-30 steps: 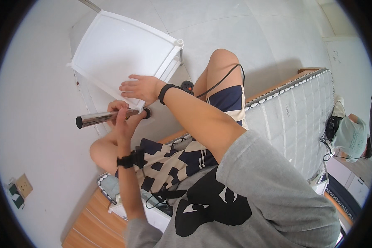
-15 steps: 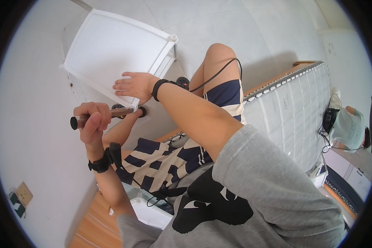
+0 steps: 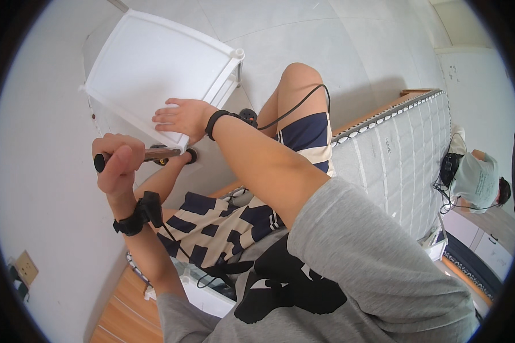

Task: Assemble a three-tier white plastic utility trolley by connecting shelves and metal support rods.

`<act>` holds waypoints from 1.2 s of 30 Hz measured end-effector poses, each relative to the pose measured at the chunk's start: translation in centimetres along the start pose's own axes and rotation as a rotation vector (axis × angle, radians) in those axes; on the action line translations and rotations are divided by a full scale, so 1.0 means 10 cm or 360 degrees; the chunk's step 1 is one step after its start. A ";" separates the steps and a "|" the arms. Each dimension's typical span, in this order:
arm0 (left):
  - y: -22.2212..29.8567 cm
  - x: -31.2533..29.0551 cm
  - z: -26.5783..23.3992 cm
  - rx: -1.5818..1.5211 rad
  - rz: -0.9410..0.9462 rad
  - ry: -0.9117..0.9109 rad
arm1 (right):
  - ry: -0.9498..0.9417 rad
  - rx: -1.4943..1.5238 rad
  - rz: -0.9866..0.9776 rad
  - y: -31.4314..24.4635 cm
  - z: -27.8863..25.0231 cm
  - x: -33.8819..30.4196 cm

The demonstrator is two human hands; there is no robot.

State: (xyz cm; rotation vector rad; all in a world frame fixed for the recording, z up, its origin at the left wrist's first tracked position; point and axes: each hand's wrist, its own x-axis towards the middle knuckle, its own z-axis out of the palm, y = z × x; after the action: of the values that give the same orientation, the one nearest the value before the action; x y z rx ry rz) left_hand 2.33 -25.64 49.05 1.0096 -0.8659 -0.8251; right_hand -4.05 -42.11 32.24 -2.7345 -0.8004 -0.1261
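My left hand [image 3: 117,163] is closed in a fist around a brown, rod-shaped tool [image 3: 163,153] with a black end cap. The tool's far end is at the near corner of a white plastic shelf unit [image 3: 154,54]; whether it touches the corner I cannot tell, nor can I make out the tool's exact kind. Flat on the shelf's top by that same corner lies my right hand [image 3: 183,119], fingers stretched out and holding nothing. Black straps with small devices sit on both wrists.
A black cable [image 3: 300,106] runs over my bent knee. To the right stands a bed with a pale quilted mattress [image 3: 383,171]. Another person [image 3: 476,180] is at the far right. On the left wall is a socket [image 3: 26,268].
My left fist has shifted slightly left and up with the tool, its wrist turned a little. My right hand stays flat on the shelf. The whole view has shifted slightly.
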 end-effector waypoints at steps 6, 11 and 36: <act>-0.11 -0.09 0.25 0.0234 0.0068 0.0653 | -0.0016 -0.0112 -0.0056 0.03 -0.01 -0.03; -0.19 -0.07 0.49 0.0450 0.0153 0.0877 | 0.0015 -0.0100 -0.0082 0.05 0.03 -0.05; 0.12 -0.66 0.69 0.0974 -0.0212 0.0631 | 0.0020 0.0045 -0.0170 0.12 0.04 0.00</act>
State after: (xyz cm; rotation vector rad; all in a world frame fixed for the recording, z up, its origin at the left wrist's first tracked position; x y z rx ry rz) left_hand -6.40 -21.88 50.74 1.7169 -0.7209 -0.4397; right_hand -3.45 -42.95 31.55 -2.6620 -0.9376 -0.1524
